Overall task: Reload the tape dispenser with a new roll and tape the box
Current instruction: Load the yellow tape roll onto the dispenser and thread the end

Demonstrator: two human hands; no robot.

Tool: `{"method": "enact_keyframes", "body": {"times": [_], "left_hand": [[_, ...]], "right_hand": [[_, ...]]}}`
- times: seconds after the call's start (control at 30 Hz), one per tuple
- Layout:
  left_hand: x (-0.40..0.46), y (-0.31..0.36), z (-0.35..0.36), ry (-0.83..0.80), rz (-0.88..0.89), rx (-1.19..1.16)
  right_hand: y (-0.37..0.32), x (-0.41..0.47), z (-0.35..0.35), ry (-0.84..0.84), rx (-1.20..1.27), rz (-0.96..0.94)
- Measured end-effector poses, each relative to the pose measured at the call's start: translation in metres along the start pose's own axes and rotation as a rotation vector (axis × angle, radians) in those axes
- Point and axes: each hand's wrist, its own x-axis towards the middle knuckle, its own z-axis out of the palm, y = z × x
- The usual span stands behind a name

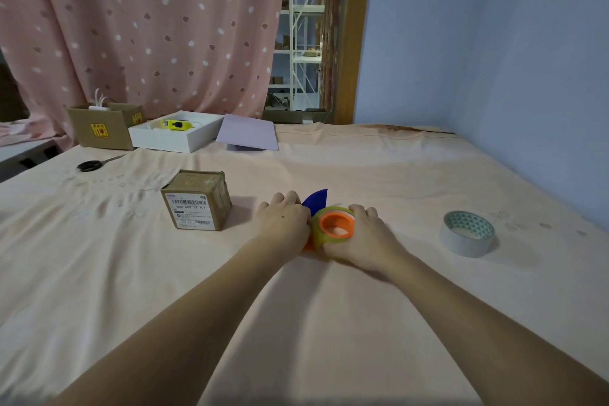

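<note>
On the peach cloth, both my hands grip a tape dispenser (334, 224) with an orange hub, a blue blade guard and a clear yellowish roll around the hub. My left hand (284, 219) holds its left side near the blue part. My right hand (362, 237) wraps the roll from the right. A small brown cardboard box (197, 199) with a barcode label stands to the left of my hands. A white tape roll (468, 233) with a teal triangle pattern inside its core lies to the right.
Black-handled scissors (94, 164) lie at the far left. At the back stand an open cardboard box (105, 125), a white tray (174, 135) holding a yellow item, and a lilac sheet (248, 132). A blue wall runs along the right edge.
</note>
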Motion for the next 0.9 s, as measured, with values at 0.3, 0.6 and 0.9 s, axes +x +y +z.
{"method": "enact_keyframes", "body": {"times": [0.3, 0.6, 0.9], "left_hand": [[-0.007, -0.002, 0.004, 0.065, 0.022, -0.065], [-0.008, -0.003, 0.010, 0.121, 0.026, -0.102], [-0.008, -0.017, 0.011, -0.013, 0.152, -0.306]], "right_hand": [[0.003, 0.003, 0.002, 0.003, 0.043, -0.025], [0.018, 0.014, 0.003, -0.070, 0.159, -0.072], [-0.012, 0.018, -0.007, -0.166, -0.097, -0.065]]}}
